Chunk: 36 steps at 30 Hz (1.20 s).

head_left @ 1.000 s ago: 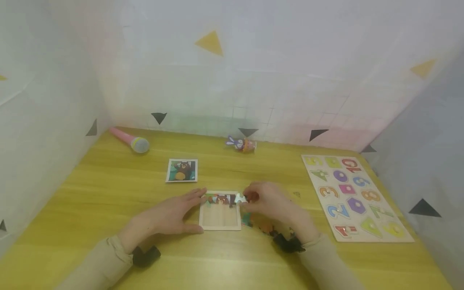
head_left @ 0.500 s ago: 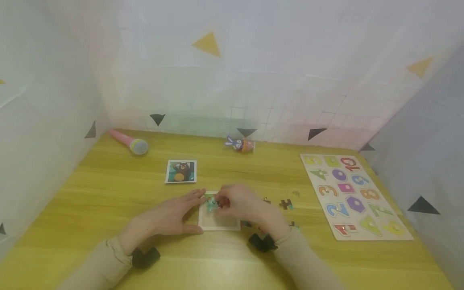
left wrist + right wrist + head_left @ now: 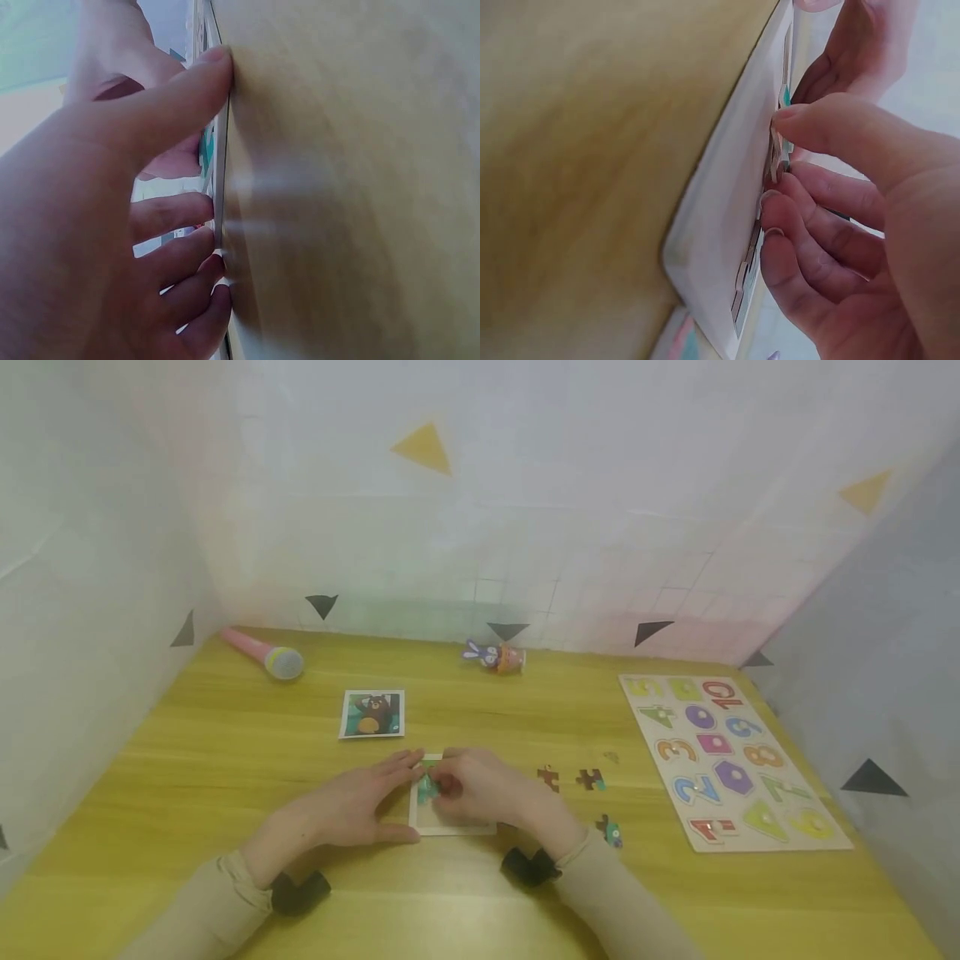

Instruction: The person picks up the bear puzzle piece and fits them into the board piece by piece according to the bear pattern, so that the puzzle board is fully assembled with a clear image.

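Note:
In the head view, a small jigsaw tray (image 3: 452, 830) with a pale border lies flat in front of the person. The left hand (image 3: 352, 808) rests on the table with fingers and thumb extended, touching the tray's left side. Over the tray's left part, the right hand (image 3: 491, 792) pinches a teal jigsaw piece (image 3: 427, 790) between thumb and fingers. In the right wrist view, the piece is tilted against the tray (image 3: 720, 210), and other pieces lie along its far edge. The right hand hides most of the tray's upper row in the head view.
Several loose jigsaw pieces (image 3: 591, 779) lie right of the tray. Behind it are a bear picture card (image 3: 372, 714), a pink toy microphone (image 3: 262, 653) and a rabbit figure (image 3: 495, 657). A number board (image 3: 693, 814) lies at the right. Patterned walls stand around the table.
The right hand has moved left with the jigsaw piece, from the tray's right edge to its left part. Loose pieces at the right have come into sight. The left hand has stayed put.

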Motion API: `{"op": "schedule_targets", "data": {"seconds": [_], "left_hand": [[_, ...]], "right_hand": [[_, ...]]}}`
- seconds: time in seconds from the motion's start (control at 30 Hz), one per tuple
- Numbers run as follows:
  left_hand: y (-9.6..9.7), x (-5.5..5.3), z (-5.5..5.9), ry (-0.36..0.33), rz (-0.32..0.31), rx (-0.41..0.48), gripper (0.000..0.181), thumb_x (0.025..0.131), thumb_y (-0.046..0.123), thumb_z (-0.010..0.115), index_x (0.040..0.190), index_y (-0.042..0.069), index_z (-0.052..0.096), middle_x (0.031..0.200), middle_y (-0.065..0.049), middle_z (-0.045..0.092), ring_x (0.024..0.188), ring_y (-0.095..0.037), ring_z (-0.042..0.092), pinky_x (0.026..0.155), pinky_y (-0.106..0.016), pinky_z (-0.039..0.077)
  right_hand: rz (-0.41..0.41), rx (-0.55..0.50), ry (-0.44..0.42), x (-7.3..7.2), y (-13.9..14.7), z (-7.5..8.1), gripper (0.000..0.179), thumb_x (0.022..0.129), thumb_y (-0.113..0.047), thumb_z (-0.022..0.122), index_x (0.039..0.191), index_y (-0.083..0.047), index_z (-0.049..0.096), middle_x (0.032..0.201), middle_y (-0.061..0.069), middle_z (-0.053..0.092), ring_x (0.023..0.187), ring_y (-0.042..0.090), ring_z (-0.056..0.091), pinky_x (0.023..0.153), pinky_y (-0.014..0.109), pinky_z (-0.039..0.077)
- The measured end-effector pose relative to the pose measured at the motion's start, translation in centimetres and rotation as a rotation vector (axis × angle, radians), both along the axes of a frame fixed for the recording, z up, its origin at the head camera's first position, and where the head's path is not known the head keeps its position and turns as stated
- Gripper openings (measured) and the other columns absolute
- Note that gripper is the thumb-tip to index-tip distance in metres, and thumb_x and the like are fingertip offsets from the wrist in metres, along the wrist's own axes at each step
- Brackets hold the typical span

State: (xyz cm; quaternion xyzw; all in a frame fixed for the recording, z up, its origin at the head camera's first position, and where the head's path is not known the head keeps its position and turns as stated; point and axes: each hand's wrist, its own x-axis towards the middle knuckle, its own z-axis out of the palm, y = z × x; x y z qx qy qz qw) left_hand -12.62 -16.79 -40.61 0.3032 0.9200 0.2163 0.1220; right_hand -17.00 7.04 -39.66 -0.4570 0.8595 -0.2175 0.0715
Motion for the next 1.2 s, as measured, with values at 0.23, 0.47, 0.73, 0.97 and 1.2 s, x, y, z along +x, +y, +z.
{"op": "schedule_targets", "data": {"seconds": [0.23,0.47,0.73,0.97,1.2], "left_hand": [[0.04,-0.02,0.04,-0.012,0.002,-0.004,0.092,0.085,0.067,0.064,0.155,0.013,0.037,0.167,-0.008,0.019,0.148,-0.037,0.03,0.114,-0.059,0.035],[0.12,0.07,0.27,-0.01,0.005,-0.024,0.092,0.085,0.067,0.064,0.155,0.014,0.037,0.167,-0.007,0.018,0.147,-0.036,0.031,0.115,-0.059,0.035],[0.18,0.1,0.29,-0.012,0.01,-0.025,0.092,0.085,0.067,0.064,0.155,0.014,0.037,0.167,-0.007,0.018,0.148,-0.036,0.031,0.115,-0.058,0.034],[0.13,0.13,0.4,0.01,-0.011,-0.015,0.089,0.086,0.062,0.067,0.156,0.016,0.037,0.166,-0.009,0.021,0.149,-0.036,0.028,0.115,-0.06,0.034],[0.29,0.07,0.57,0.064,-0.059,-0.035,0.077,0.088,0.055,0.069,0.147,0.009,0.05,0.161,-0.007,0.034,0.145,-0.034,0.037,0.115,-0.053,0.037]], "right_hand": [[-0.016,0.0,0.026,-0.04,-0.03,-0.21,0.019,0.089,-0.016,0.073,0.107,-0.01,0.076,0.083,-0.003,0.061,0.07,0.004,0.049,0.06,0.013,0.043],[-0.01,0.001,0.033,0.11,0.06,-0.16,0.023,0.09,-0.019,0.075,0.109,-0.008,0.078,0.086,-0.001,0.063,0.069,0.003,0.051,0.059,0.012,0.045],[-0.018,0.013,-0.006,0.33,0.22,0.03,0.026,0.092,-0.019,0.073,0.115,-0.006,0.075,0.091,0.001,0.062,0.072,0.005,0.052,0.061,0.011,0.046],[-0.032,0.009,-0.03,0.33,0.29,-0.12,0.028,0.093,-0.022,0.072,0.117,-0.008,0.074,0.091,-0.001,0.061,0.073,0.005,0.052,0.061,0.012,0.047],[-0.007,-0.033,-0.03,0.15,0.75,-0.29,0.028,0.093,-0.019,0.073,0.118,-0.007,0.074,0.089,0.0,0.06,0.071,0.009,0.053,0.061,0.013,0.045]]}}
